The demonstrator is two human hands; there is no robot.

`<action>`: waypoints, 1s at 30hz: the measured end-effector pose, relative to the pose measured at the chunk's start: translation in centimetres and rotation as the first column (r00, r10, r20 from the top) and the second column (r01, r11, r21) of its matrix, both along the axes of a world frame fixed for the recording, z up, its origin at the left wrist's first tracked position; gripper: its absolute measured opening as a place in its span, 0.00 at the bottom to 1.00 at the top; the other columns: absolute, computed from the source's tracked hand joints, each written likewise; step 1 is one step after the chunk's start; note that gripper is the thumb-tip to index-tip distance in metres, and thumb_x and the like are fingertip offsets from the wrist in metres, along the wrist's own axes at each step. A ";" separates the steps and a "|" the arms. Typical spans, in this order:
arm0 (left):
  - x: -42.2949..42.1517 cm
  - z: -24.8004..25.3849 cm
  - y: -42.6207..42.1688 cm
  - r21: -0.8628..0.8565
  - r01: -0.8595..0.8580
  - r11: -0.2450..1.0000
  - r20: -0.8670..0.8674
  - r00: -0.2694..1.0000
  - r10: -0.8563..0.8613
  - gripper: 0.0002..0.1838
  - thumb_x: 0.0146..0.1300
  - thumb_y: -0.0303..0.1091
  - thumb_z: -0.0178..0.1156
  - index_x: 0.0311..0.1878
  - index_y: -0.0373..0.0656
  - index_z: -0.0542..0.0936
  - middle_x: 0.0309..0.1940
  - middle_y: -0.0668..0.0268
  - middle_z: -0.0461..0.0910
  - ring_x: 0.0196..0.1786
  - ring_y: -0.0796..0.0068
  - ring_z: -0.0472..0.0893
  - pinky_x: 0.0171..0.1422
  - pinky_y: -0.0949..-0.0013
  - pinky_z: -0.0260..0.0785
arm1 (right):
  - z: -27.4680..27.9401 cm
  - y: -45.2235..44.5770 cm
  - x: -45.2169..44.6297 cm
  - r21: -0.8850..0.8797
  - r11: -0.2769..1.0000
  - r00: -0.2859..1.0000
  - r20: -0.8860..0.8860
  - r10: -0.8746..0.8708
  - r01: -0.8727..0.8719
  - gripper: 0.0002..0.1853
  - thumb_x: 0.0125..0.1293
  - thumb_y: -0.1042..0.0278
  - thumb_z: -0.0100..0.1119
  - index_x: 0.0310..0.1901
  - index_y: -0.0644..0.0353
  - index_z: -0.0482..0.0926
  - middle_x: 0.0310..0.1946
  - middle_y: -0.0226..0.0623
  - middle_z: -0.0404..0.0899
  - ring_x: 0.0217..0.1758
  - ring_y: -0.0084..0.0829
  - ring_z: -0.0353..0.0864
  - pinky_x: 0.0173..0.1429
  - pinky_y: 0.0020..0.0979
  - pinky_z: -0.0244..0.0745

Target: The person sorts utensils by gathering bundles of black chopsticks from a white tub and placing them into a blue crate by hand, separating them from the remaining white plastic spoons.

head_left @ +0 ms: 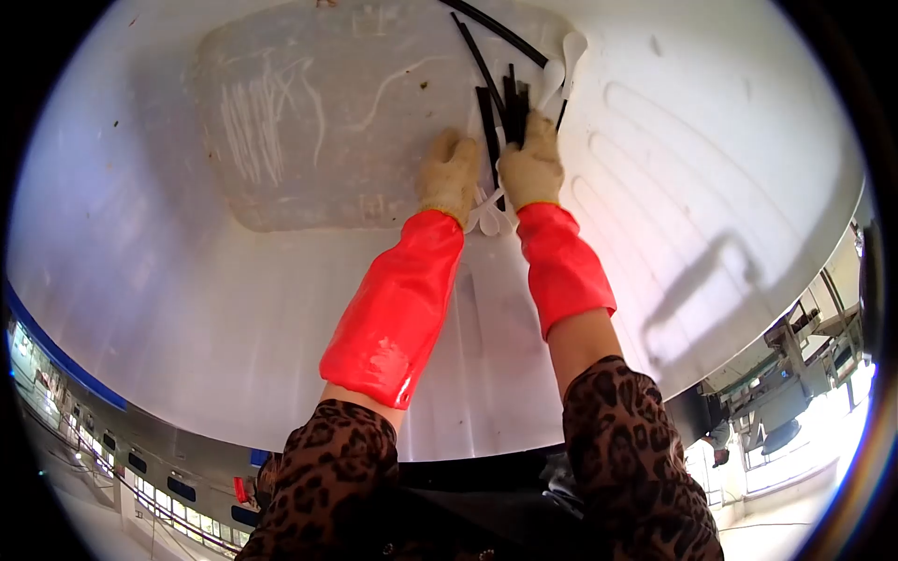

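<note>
Both hands reach down into a large white tub, in pale gloves with red sleeve covers. My right hand (533, 166) is closed round a bundle of short black strips (515, 107) that stick out past its fingers. Just left of it, my left hand (449, 173) has its fingers bent beside a long black strip (489, 136); its fingertips and anything between them are hard to make out. White spoon-shaped pieces (489, 221) lie below and between the hands. Another white spoon-shaped piece (572, 58) leans near the upper right of the strips.
The tub's wall (730, 187) curves round on all sides, with ridges at the right. A scuffed grey panel (318, 122) forms its bottom. More black strips (500, 33) lie at the top. Beyond the rim are windows and equipment, and a person (719, 439) at the lower right.
</note>
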State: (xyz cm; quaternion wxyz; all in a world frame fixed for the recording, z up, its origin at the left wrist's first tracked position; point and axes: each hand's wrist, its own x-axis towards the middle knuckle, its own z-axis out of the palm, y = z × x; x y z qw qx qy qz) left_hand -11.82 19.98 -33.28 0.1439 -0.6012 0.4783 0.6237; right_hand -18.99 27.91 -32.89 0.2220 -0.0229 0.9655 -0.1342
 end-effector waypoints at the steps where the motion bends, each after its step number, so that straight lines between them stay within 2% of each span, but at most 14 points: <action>1: 0.2 -0.4 0.3 0.035 -0.065 0.997 -0.011 0.998 0.065 0.26 0.49 0.41 0.51 0.49 0.33 0.67 0.46 0.54 0.70 0.48 0.63 0.70 0.52 0.70 0.59 | 0.9 0.1 0.7 -0.058 0.997 0.993 0.112 -0.041 0.047 0.23 0.47 0.71 0.45 0.50 0.62 0.64 0.47 0.47 0.66 0.50 0.44 0.65 0.52 0.35 0.60; 2: -0.1 0.4 0.3 0.037 -0.062 0.997 -0.011 0.998 0.062 0.26 0.49 0.41 0.51 0.49 0.33 0.67 0.46 0.54 0.70 0.48 0.63 0.70 0.52 0.70 0.59 | 1.9 0.0 1.4 -0.110 0.989 0.972 0.224 -0.074 0.101 0.23 0.47 0.70 0.46 0.49 0.62 0.64 0.47 0.47 0.66 0.50 0.44 0.65 0.53 0.35 0.59; 4: -0.6 2.4 0.2 0.044 -0.151 0.988 -0.070 0.986 0.154 0.26 0.49 0.40 0.51 0.50 0.33 0.66 0.47 0.55 0.69 0.48 0.65 0.70 0.52 0.71 0.59 | 2.5 1.3 4.1 0.016 0.987 0.987 0.020 -0.158 0.158 0.26 0.49 0.69 0.45 0.53 0.65 0.61 0.50 0.46 0.64 0.53 0.40 0.64 0.55 0.31 0.59; 6: -0.3 1.4 0.8 0.002 -0.103 0.995 -0.042 0.994 0.103 0.26 0.50 0.40 0.50 0.50 0.33 0.66 0.47 0.55 0.69 0.47 0.66 0.70 0.51 0.72 0.59 | 2.5 1.9 4.4 0.002 0.792 0.780 0.171 -0.602 0.611 0.26 0.49 0.68 0.45 0.53 0.64 0.61 0.51 0.47 0.64 0.54 0.40 0.63 0.56 0.29 0.58; 10: -0.4 0.9 0.8 -0.053 0.045 0.998 -0.022 0.999 -0.047 0.23 0.50 0.39 0.50 0.49 0.36 0.68 0.44 0.58 0.72 0.44 0.69 0.71 0.49 0.73 0.60 | 3.0 0.7 3.0 0.124 0.686 0.650 0.237 -0.723 0.717 0.26 0.48 0.67 0.47 0.51 0.64 0.64 0.49 0.48 0.66 0.53 0.41 0.64 0.56 0.28 0.58; 12: -0.6 0.4 0.3 0.020 0.024 1.000 0.001 1.000 -0.024 0.22 0.50 0.39 0.50 0.48 0.38 0.69 0.43 0.59 0.72 0.44 0.69 0.71 0.49 0.72 0.60 | 2.5 0.1 1.9 -0.008 0.873 0.838 0.282 -0.467 0.488 0.26 0.47 0.68 0.47 0.52 0.63 0.64 0.49 0.48 0.66 0.52 0.41 0.65 0.55 0.28 0.59; 13: -0.6 0.2 0.1 0.093 -0.001 0.996 0.027 1.000 -0.001 0.21 0.50 0.40 0.50 0.47 0.40 0.70 0.42 0.60 0.73 0.44 0.69 0.72 0.48 0.72 0.60 | 2.4 -0.1 1.6 0.022 0.964 0.936 0.236 -0.261 0.263 0.23 0.46 0.72 0.46 0.48 0.63 0.66 0.46 0.48 0.68 0.48 0.43 0.67 0.52 0.32 0.61; 15: -0.6 0.7 0.0 0.039 0.077 0.996 -0.003 0.997 -0.077 0.20 0.51 0.40 0.50 0.46 0.41 0.71 0.42 0.60 0.73 0.44 0.68 0.72 0.48 0.72 0.60 | 1.8 -0.7 -0.2 -0.090 0.986 0.985 0.114 -0.128 0.138 0.20 0.47 0.71 0.45 0.46 0.62 0.67 0.43 0.47 0.69 0.46 0.44 0.67 0.50 0.33 0.62; 17: -0.7 1.4 0.0 -0.022 0.148 0.989 -0.022 0.989 -0.148 0.20 0.51 0.41 0.49 0.46 0.42 0.71 0.41 0.61 0.74 0.44 0.68 0.72 0.48 0.71 0.60 | 0.6 -2.0 -3.0 -0.219 0.970 0.988 -0.133 0.075 -0.103 0.16 0.48 0.71 0.44 0.42 0.61 0.68 0.39 0.45 0.71 0.43 0.46 0.68 0.47 0.36 0.63; 20: -1.0 1.5 -0.2 0.052 -0.014 0.999 -0.059 0.998 0.017 0.21 0.53 0.40 0.50 0.47 0.36 0.70 0.41 0.65 0.72 0.41 0.76 0.68 0.48 0.77 0.58 | -1.8 -4.0 -7.9 -0.192 0.917 0.885 -0.389 0.257 -0.351 0.15 0.48 0.70 0.44 0.40 0.60 0.69 0.37 0.43 0.71 0.41 0.46 0.69 0.45 0.38 0.64; 22: 0.2 -0.2 -0.2 0.084 0.110 0.990 0.054 0.992 -0.115 0.21 0.52 0.40 0.51 0.47 0.36 0.70 0.40 0.65 0.72 0.40 0.78 0.68 0.48 0.78 0.58 | -1.3 -3.5 -8.8 -0.132 0.938 0.917 -0.290 0.273 -0.321 0.15 0.48 0.69 0.45 0.40 0.59 0.70 0.37 0.43 0.71 0.41 0.46 0.69 0.45 0.37 0.64; 24: 0.7 -0.8 0.2 0.082 0.085 0.993 0.055 0.994 -0.089 0.22 0.52 0.40 0.51 0.48 0.36 0.70 0.40 0.65 0.72 0.40 0.78 0.68 0.47 0.78 0.58 | -1.0 -2.6 -8.7 -0.064 0.950 0.937 -0.196 0.289 -0.307 0.14 0.48 0.68 0.45 0.40 0.58 0.70 0.37 0.43 0.72 0.41 0.46 0.69 0.46 0.37 0.64; 26: 0.9 -0.7 0.3 0.080 0.060 0.995 0.056 0.996 -0.064 0.22 0.52 0.40 0.52 0.48 0.36 0.70 0.40 0.65 0.72 0.39 0.77 0.69 0.47 0.78 0.58 | -0.3 -1.1 -6.2 0.064 0.993 0.995 0.015 0.095 -0.096 0.12 0.48 0.68 0.46 0.36 0.59 0.72 0.34 0.44 0.73 0.40 0.43 0.70 0.44 0.37 0.65; 30: 0.1 0.5 0.0 -0.005 0.099 0.995 0.014 0.995 -0.099 0.23 0.52 0.41 0.51 0.49 0.36 0.69 0.43 0.63 0.72 0.44 0.74 0.70 0.50 0.75 0.58 | 2.8 0.8 -0.8 0.099 0.990 0.977 0.179 -0.113 0.097 0.17 0.49 0.67 0.46 0.43 0.58 0.71 0.40 0.44 0.72 0.44 0.42 0.70 0.50 0.34 0.63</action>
